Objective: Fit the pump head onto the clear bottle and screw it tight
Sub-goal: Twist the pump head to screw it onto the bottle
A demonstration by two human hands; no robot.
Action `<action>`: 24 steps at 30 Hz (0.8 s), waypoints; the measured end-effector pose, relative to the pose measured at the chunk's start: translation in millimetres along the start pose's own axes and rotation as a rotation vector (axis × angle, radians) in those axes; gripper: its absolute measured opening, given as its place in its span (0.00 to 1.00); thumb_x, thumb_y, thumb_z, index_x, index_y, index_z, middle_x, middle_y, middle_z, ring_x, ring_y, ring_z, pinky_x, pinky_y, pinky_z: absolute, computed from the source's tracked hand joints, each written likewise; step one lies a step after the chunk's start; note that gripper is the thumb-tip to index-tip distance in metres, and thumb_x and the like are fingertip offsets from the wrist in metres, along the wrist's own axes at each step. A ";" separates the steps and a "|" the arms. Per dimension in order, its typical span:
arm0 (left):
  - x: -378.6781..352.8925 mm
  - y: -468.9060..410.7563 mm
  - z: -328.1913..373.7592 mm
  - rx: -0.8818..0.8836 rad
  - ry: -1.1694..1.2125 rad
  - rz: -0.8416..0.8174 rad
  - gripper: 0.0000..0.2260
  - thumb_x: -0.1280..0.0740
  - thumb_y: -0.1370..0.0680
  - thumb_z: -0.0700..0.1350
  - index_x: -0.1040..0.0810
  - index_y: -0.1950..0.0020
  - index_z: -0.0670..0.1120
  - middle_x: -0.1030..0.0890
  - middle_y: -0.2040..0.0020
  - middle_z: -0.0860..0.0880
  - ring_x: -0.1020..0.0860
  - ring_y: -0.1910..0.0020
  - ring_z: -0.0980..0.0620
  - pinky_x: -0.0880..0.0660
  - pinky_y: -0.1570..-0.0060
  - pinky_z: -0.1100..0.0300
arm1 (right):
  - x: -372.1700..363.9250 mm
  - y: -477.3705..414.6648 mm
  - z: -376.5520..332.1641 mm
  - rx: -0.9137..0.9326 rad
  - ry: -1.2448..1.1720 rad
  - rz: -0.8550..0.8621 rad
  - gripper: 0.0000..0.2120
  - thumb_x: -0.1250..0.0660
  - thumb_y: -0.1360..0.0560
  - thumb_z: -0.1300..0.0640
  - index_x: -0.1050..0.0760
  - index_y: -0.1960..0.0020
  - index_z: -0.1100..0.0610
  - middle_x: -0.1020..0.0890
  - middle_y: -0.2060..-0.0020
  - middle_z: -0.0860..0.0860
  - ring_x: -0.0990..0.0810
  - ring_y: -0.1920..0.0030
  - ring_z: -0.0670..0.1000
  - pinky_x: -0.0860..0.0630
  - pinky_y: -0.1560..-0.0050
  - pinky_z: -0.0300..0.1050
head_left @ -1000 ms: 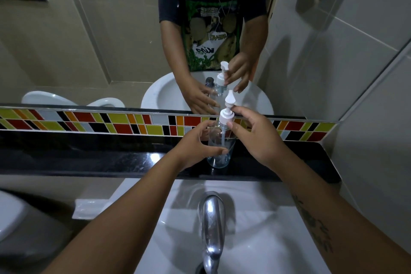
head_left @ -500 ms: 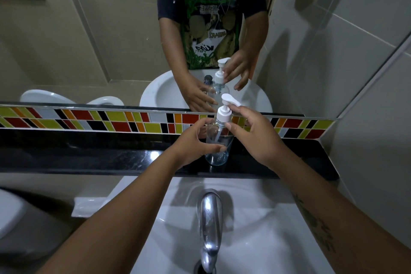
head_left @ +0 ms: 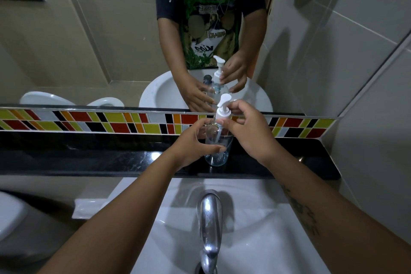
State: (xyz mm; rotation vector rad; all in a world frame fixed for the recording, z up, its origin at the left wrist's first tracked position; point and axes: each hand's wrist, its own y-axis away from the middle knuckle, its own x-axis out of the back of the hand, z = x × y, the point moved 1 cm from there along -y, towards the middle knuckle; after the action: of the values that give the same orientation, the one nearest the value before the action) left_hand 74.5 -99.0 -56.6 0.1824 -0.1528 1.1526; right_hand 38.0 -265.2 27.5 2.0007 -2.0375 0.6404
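Observation:
A clear bottle (head_left: 216, 155) stands upright on the black ledge (head_left: 89, 158) behind the sink. A white pump head (head_left: 223, 109) sits on the bottle's neck, its dip tube reaching down inside and its nozzle pointing up and to the right. My left hand (head_left: 193, 144) wraps the bottle's body from the left. The fingers of my right hand (head_left: 249, 131) pinch the pump head's white collar from the right. The mirror above repeats both hands and the bottle.
A chrome tap (head_left: 209, 227) rises over the white sink (head_left: 255, 218) just below my arms. A strip of coloured tiles (head_left: 111, 121) runs behind the ledge under the mirror (head_left: 89, 40). A tiled wall (head_left: 378, 118) closes the right side. A toilet (head_left: 9, 213) sits low at left.
The pump nozzle has swung round under my right fingers, from pointing right half a second ago to pointing up and away. The left hand keeps the bottle still.

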 end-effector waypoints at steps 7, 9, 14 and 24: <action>2.2 0.5 3.9 0.021 -0.004 -0.030 0.30 0.18 0.32 0.46 0.27 0.34 0.59 0.18 0.40 0.56 0.19 0.43 0.62 0.19 0.51 0.64 | 8.0 -1.7 -1.1 0.023 0.092 -0.158 0.17 0.31 0.24 0.52 0.26 0.35 0.46 0.21 0.39 0.46 0.23 0.39 0.44 0.26 0.40 0.44; 1.5 0.9 4.0 0.020 -0.009 -0.018 0.31 0.18 0.32 0.47 0.27 0.34 0.60 0.18 0.38 0.55 0.20 0.39 0.56 0.20 0.41 0.54 | 9.9 -2.5 -3.1 0.020 0.059 -0.177 0.15 0.32 0.23 0.54 0.24 0.36 0.48 0.19 0.43 0.45 0.21 0.43 0.42 0.23 0.42 0.43; -6.2 5.5 0.8 0.002 0.003 0.072 0.32 0.17 0.33 0.49 0.27 0.34 0.60 0.22 0.33 0.50 0.25 0.32 0.47 0.23 0.38 0.41 | 0.6 -5.0 -6.9 -0.008 -0.002 -0.022 0.14 0.25 0.29 0.57 0.24 0.46 0.55 0.18 0.49 0.50 0.19 0.48 0.48 0.20 0.45 0.51; -0.2 4.3 7.9 0.013 -0.019 0.029 0.50 0.15 0.39 0.50 0.40 0.24 0.60 0.27 0.32 0.52 0.28 0.32 0.48 0.24 0.38 0.46 | 10.2 -9.7 -3.5 0.003 0.030 -0.150 0.14 0.31 0.24 0.55 0.23 0.39 0.46 0.18 0.43 0.46 0.20 0.42 0.47 0.25 0.36 0.53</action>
State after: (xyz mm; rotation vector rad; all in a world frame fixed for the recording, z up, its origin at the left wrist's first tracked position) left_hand 70.2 -99.2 -48.6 0.2028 -0.1649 1.1807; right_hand 46.5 -272.6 36.6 2.1079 -1.8483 0.6389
